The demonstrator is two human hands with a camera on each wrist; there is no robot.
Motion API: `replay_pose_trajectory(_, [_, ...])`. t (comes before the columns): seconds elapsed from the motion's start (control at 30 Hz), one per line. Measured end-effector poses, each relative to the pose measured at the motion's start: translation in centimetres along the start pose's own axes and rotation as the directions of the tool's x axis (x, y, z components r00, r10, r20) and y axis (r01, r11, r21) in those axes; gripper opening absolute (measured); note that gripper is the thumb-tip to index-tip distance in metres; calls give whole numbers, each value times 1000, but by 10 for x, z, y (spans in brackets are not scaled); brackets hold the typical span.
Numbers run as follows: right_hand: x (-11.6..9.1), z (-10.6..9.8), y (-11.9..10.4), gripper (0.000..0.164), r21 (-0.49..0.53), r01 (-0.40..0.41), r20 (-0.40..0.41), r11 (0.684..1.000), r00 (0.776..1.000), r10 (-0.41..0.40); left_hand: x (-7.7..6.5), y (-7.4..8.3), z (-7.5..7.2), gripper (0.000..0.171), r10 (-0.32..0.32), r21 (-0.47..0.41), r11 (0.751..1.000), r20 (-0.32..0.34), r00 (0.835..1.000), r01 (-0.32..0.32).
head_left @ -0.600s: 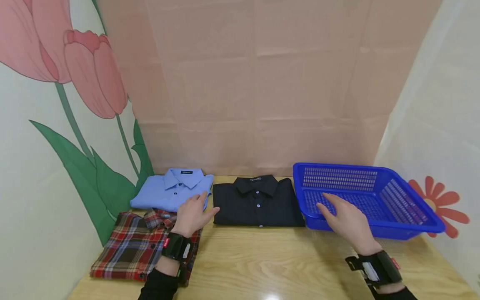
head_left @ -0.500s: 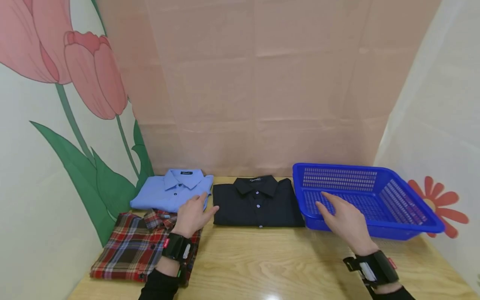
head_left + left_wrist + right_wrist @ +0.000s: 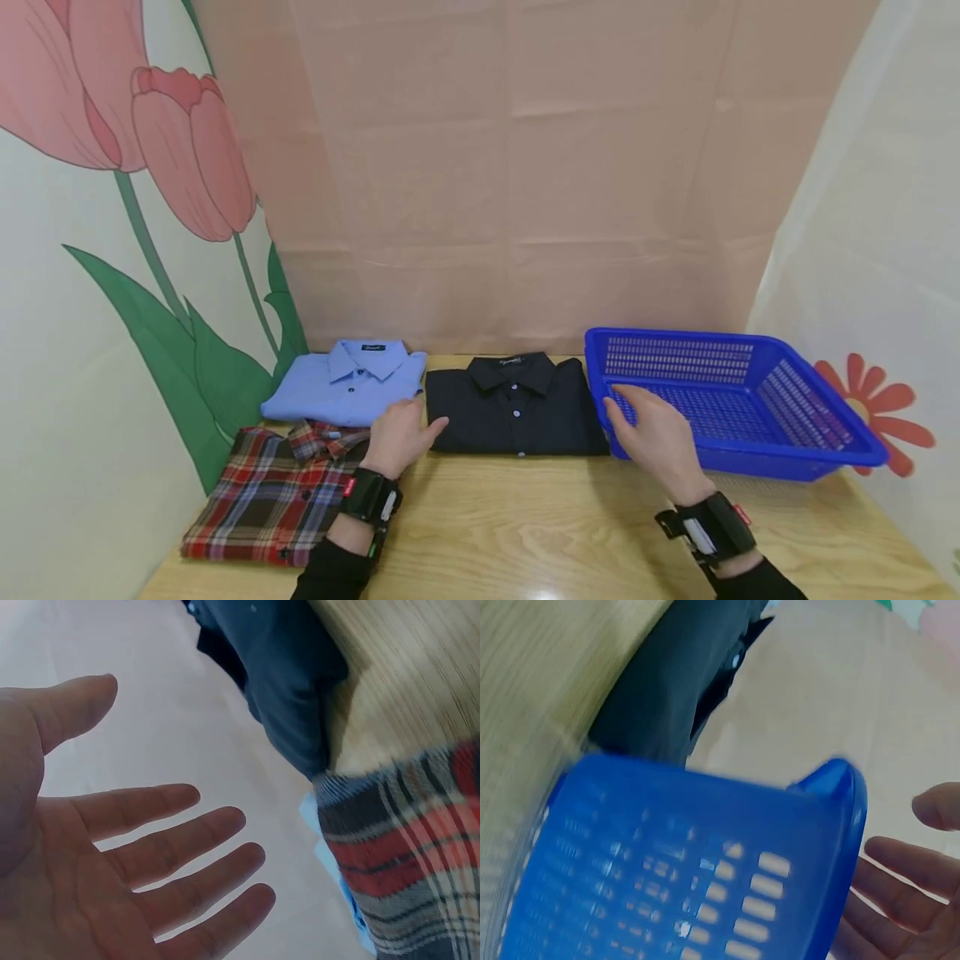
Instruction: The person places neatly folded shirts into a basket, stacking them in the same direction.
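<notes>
A folded black shirt (image 3: pixel 517 408) lies at the middle back of the table, collar facing up. My left hand (image 3: pixel 400 437) hovers left of it with fingers spread and nothing held; the left wrist view shows the palm and straight fingers (image 3: pixel 187 881). Below and behind that hand are a folded plaid shirt (image 3: pixel 262 500) and a folded light blue shirt (image 3: pixel 345 383). Over the near left corner of a blue plastic basket (image 3: pixel 795 462) is my right hand (image 3: pixel 660 442), its fingers apart and holding nothing. In the right wrist view the basket's rim (image 3: pixel 847 847) partly hides those fingers.
The wooden table (image 3: pixel 510 525) meets a beige backdrop (image 3: pixel 510 208) behind the shirts. A wall with painted tulips (image 3: pixel 195 158) stands at the left, and one with a red flower (image 3: pixel 885 408) at the right. The basket sits beside the black shirt.
Both hands have drawn closer to the black shirt: the left hand has shifted slightly right and toward me, the right hand left. The shirts and basket have stayed put.
</notes>
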State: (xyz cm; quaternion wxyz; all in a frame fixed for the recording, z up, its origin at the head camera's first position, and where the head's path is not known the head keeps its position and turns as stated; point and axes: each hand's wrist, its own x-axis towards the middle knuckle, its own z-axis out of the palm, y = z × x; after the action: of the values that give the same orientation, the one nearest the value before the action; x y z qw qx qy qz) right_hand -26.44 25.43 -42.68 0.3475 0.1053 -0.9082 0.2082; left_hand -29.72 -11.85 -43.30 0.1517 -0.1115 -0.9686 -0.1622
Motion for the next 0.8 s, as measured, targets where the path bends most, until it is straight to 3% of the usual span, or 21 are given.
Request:
replay_pose_trajectory(0.27, [0, 11, -28, 36, 47, 68, -44, 997, 997, -66, 0, 9, 4, 65, -8, -10, 1000, 67, 998, 8])
replay_pose_trajectory(0.5, [-3, 25, -54, 38, 62, 78, 51, 995, 995, -81, 1, 14, 9, 69, -2, -48, 999, 111, 994, 7])
replay_pose_trajectory(0.63, [-6, 41, -60, 41, 44, 79, 139, 996, 987, -84, 1, 16, 12, 70, 24, -85, 996, 116, 993, -14])
replay_pose_trajectory(0.8, [-6, 59, -61, 43, 32, 50, 210, 998, 976, -56, 4, 18, 21, 73, 2, -125, 992, 138, 990, 16])
